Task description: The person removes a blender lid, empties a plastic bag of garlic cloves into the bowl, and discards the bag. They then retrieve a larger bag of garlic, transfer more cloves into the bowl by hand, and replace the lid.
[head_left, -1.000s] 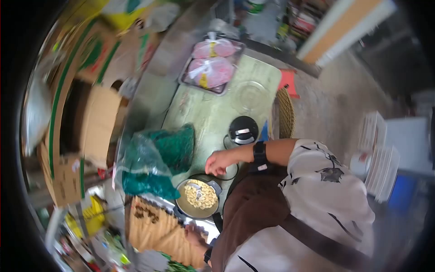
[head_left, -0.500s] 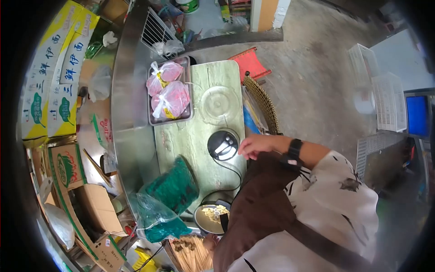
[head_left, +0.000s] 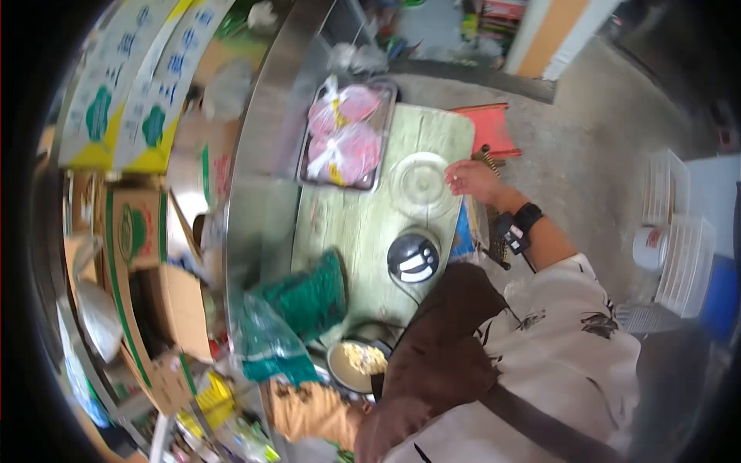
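The uncovered pan point(head_left: 343, 376) held pale slices point(head_left: 365, 358); the left hand point(head_left: 356, 417), partly hidden, was beside it, its grip unclear. Meat bags point(head_left: 347, 152) lay tied, unopened. The right hand point(head_left: 472, 182), loosely part-open and apparently empty, hovered near a clear round dish point(head_left: 422, 185).

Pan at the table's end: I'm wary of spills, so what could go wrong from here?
The pan, holding pale pieces, sits close beside the brown apron; a turn of the body might knock it. The cord of the black round appliance reaches the apron and could snag. The right hand might nudge the clear round disc.
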A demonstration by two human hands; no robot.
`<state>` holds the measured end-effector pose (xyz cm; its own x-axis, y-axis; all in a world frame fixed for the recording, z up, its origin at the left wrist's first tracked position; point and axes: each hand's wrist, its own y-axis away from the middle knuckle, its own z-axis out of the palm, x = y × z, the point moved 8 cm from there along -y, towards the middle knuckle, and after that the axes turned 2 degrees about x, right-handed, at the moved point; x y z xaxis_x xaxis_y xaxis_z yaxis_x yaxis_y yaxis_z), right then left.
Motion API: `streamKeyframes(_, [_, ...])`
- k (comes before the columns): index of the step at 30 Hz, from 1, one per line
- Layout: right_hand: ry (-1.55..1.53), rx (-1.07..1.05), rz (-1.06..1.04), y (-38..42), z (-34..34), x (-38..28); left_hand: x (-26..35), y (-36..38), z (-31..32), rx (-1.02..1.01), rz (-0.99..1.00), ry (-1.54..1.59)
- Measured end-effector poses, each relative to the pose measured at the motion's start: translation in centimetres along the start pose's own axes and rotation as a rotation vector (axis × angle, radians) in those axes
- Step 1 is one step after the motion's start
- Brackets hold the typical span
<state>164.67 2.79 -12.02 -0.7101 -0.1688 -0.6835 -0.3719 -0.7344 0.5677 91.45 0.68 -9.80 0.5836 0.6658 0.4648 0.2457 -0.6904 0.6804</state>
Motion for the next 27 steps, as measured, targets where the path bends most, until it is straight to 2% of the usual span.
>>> streamKeyframes(2, [0.089, -0.055, 0.075, -0.1, 1.6, -0.2, -1.2, 1.2, 0.7, 0.020, -0.091, 0.165])
streamKeyframes(5, [0.342, -0.029, 0.227, 0.1, 1.3, 2.6, -3.6, 1.4, 1.4, 0.001, -0.028, 0.294])
streamKeyframes(6, [0.408, 0.003, 0.210, 0.3, 0.9, 3.2, -1.2, 2.9, 1.4, 0.002, 0.232, -0.048])
streamKeyframes(8, [0.529, -0.025, 0.274, 0.8, -0.5, 5.8, 0.5, 5.0, 3.1, 0.098, -0.215, 0.279])
streamKeyframes(9, [0.586, -0.015, 0.295, 1.2, -1.7, 6.8, 0.6, 5.5, 3.3, 0.134, -0.225, 0.254])
streamKeyframes(11, [0.577, 0.008, 0.395, 2.5, -3.3, 9.5, -0.4, 5.2, 4.0, 0.061, -0.212, 0.331])
streamKeyframes(12, [0.562, 0.024, 0.439, 3.0, -3.8, 10.7, -1.3, 4.9, 4.1, 0.105, -0.276, 0.339])
streamKeyframes(15, [0.520, -0.030, 0.423, 3.4, -3.8, 12.2, 1.1, 5.0, 4.0, 0.224, -0.244, 0.177])
streamKeyframes(16, [0.466, -0.082, 0.370, 3.4, -3.1, 11.4, 2.6, 5.1, 4.3, 0.204, -0.194, 0.149])
streamKeyframes(18, [0.165, -0.185, 0.165, 4.3, -1.7, 8.2, 5.6, 1.1, 5.3, -0.016, 0.615, -0.641])
streamKeyframes(19, [0.014, -0.286, 0.085, 4.3, 0.8, 6.2, 6.3, 3.3, 6.1, -0.094, 0.971, -1.043])
streamKeyframes(20, [0.216, -0.116, -0.007, 4.5, 1.2, 4.4, 5.3, 1.4, 5.3, -0.135, 0.709, -0.886])
streamKeyframes(21, [0.290, -0.059, -0.073, 5.5, 3.4, 1.8, 7.8, 2.1, 5.8, -0.133, 0.728, -1.066])
streamKeyframes(22, [0.349, -0.038, -0.162, 7.3, 6.3, -0.4, 10.1, 2.6, 5.2, -0.111, 0.679, -0.908])
streamKeyframes(23, [0.418, -0.060, -0.252, 8.7, 9.7, -2.0, 15.4, 5.7, 3.8, -0.112, 0.131, -0.450])
streamKeyframes(24, [0.497, -0.127, -0.332, 10.5, 14.0, -3.0, 14.5, 4.8, 4.6, -0.156, 0.175, 0.130])
streamKeyframes(25, [0.696, -0.244, -0.490, 11.6, 17.7, -2.7, 17.9, 7.0, 4.9, -0.263, 0.186, 0.378])
streamKeyframes(26, [0.946, -0.313, -0.567, 13.7, 22.5, -2.1, 21.5, 9.4, 5.7, -0.513, 0.219, 0.787])
streamKeyframes(27, [0.902, -0.549, -0.639, 15.7, 27.7, -0.2, 23.0, 10.1, 6.5, -0.661, 0.258, 0.987])
